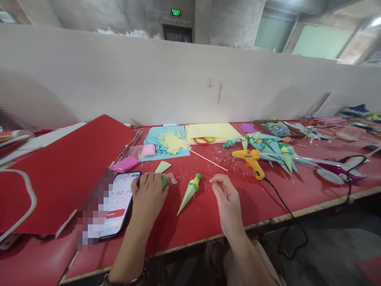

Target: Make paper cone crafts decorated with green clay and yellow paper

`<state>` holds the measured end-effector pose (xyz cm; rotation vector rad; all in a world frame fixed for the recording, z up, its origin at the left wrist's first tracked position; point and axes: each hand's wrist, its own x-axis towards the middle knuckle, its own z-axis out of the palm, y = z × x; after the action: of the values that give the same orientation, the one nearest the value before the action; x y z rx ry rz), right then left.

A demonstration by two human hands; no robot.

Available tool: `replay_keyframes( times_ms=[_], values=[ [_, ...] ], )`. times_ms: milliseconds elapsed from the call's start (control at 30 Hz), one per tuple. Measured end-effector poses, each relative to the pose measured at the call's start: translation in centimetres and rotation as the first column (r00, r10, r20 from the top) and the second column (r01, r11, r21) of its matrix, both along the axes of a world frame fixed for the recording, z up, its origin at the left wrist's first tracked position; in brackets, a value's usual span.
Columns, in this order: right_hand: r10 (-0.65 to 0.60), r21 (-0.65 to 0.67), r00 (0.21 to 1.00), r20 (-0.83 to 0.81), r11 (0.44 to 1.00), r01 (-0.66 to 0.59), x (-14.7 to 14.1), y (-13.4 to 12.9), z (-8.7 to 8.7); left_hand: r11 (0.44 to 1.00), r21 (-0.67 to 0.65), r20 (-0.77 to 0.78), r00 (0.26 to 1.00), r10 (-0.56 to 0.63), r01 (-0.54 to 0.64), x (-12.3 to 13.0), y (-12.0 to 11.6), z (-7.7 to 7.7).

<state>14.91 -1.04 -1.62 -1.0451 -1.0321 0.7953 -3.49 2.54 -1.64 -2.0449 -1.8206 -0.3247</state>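
Observation:
On the red tabletop lies a small pale-green paper cone (pixel 188 194) with a yellow part, a green band and a green ball at its top end. To its left, my left hand (pixel 150 194) is closed over a packet of green clay (pixel 164 182), mostly hidden under the fingers; clear wrapping sticks out beside it. My right hand (pixel 228 200) is right of the cone, apart from it. Its fingers are curled, with thumb and forefinger close together; whether anything tiny is between them cannot be made out. A pale-green paper piece (pixel 163 166) lies beyond my left hand.
A phone (pixel 122 206) showing a timer lies left of my left hand. A yellow glue gun (pixel 251 161) with a trailing cord lies at right, before a pile of blue paper cones (pixel 275 149). Further back are a thin stick (pixel 208 160), paper sheets (pixel 212 131) and pink clay packets (pixel 126 163).

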Motion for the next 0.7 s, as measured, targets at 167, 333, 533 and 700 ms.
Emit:
replay_keyframes(
  times_ms=[167, 333, 533, 700],
  values=[
    [0.077, 0.060, 0.992, 0.096, 0.995, -0.083, -0.3, -0.3, 0.3, 0.993, 0.033, 0.109, 0.987, -0.115, 0.112, 1.2, -0.6, 1.1],
    [0.109, 0.150, 0.975, 0.192, 0.979, -0.139, -0.6, -0.7, 0.5, 0.894, 0.086, 0.400, 0.806, -0.436, 0.441, 2.2, -1.7, 2.6],
    [0.208, 0.030, 0.977, 0.047, 0.977, -0.209, -0.7, -0.7, 0.6, 0.814, 0.165, 0.586, 0.608, -0.535, 0.557, 2.5, -2.5, 2.8],
    [0.305, 0.041, 0.951, -0.046, 0.952, -0.303, -0.7, -0.7, 0.6, 0.822, 0.156, 0.646, 0.574, -0.504, 0.547, 2.7, -2.5, 2.7]
  ],
)
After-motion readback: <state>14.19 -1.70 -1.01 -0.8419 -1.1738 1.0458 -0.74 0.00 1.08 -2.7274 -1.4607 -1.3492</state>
